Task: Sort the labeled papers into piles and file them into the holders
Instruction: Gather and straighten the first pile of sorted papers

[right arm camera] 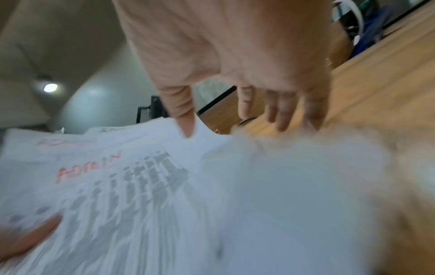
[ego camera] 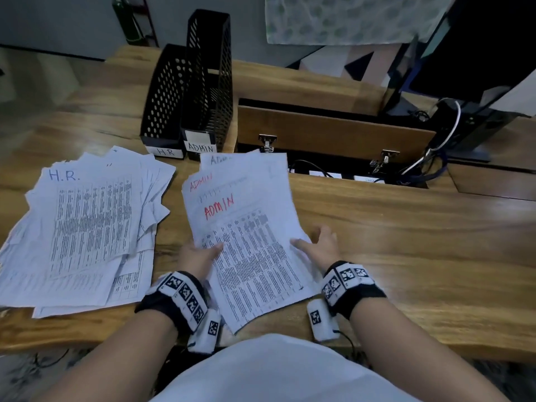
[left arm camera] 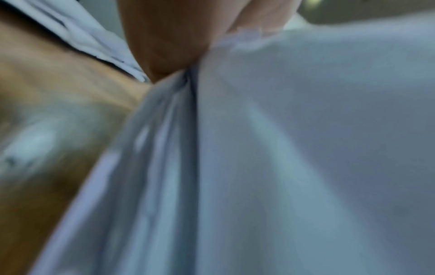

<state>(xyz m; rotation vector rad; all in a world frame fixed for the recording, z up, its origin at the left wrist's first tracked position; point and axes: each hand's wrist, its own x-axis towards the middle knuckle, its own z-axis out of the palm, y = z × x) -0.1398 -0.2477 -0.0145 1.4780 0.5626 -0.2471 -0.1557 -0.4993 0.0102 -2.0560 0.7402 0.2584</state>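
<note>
The ADMIN papers (ego camera: pixel 246 242), a white stack with red "ADMIN" written on it, are tilted over the middle of the desk. My left hand (ego camera: pixel 208 250) pinches their left edge, thumb on top, and the left wrist view shows this left hand (left arm camera: pixel 169 55) gripping the fanned ADMIN papers (left arm camera: pixel 282 148). My right hand (ego camera: pixel 317 242) lies at the right edge, thumb on the top sheet and fingers spread. In the right wrist view the right hand (right arm camera: pixel 244 104) is straight-fingered above the ADMIN papers (right arm camera: pixel 117 186). The H.R. pile (ego camera: pixel 87 227) lies loosely spread on the left. Behind stand the black mesh HR holder (ego camera: pixel 165 103) and ADMIN holder (ego camera: pixel 208 68).
The wooden desk (ego camera: pixel 406 242) has an open cable hatch with a raised flap (ego camera: pixel 333 132) and wires just behind the ADMIN papers. A monitor (ego camera: pixel 478 53) stands at the back right. A green bottle (ego camera: pixel 124 21) is at the far left.
</note>
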